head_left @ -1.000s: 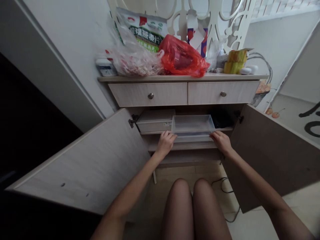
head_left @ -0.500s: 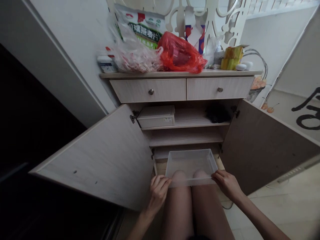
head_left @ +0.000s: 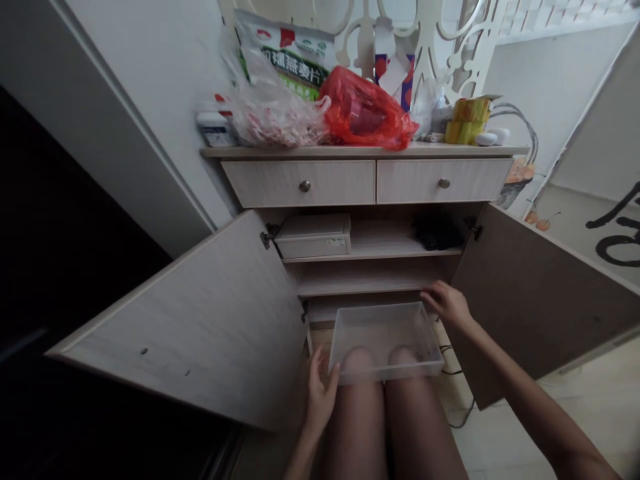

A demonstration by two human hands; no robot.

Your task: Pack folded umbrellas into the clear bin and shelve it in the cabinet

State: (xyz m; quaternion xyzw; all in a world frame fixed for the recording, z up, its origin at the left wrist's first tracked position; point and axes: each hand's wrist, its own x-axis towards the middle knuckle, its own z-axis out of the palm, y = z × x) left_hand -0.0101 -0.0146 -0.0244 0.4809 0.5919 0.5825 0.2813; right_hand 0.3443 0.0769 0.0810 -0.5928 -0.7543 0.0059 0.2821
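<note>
The legs [head_left: 357, 427] run up from 6 o'clock, and a shallow clear plastic box [head_left: 385, 333] lies across the knees, which show through it. Taking the box as the middle of the dial, the left hand [head_left: 321, 390] is at 8 o'clock, open beside the near left corner, thumb and fingers parted; the thumb seems to touch the box's edge, though the dim light makes this hard to confirm. The right hand [head_left: 447, 305] is at 2 o'clock, released, its fingers loosely bent just beside the far right corner.

A dark cable [head_left: 467, 419] curls on the floor at 4 o'clock. Two doors swing wide, the left door [head_left: 200, 327] at 9 o'clock and the right door [head_left: 540, 300] at 3. Beyond the box, on the cabinet's upper shelf [head_left: 383, 243], a pale storage case [head_left: 314, 239] sits between 10 and 11 o'clock and a black bundle [head_left: 437, 231] at 1. Above are two closed drawers [head_left: 340, 183] with round knobs.

Farthest, on the cabinet top, a white bottle [head_left: 216, 130] stands between 10 and 11 o'clock, a whitish plastic bag [head_left: 280, 117] lies at 11 before a green-and-white packet [head_left: 300, 57], a red bag [head_left: 367, 110] at 12, and yellow rolls [head_left: 467, 121] at 1.
</note>
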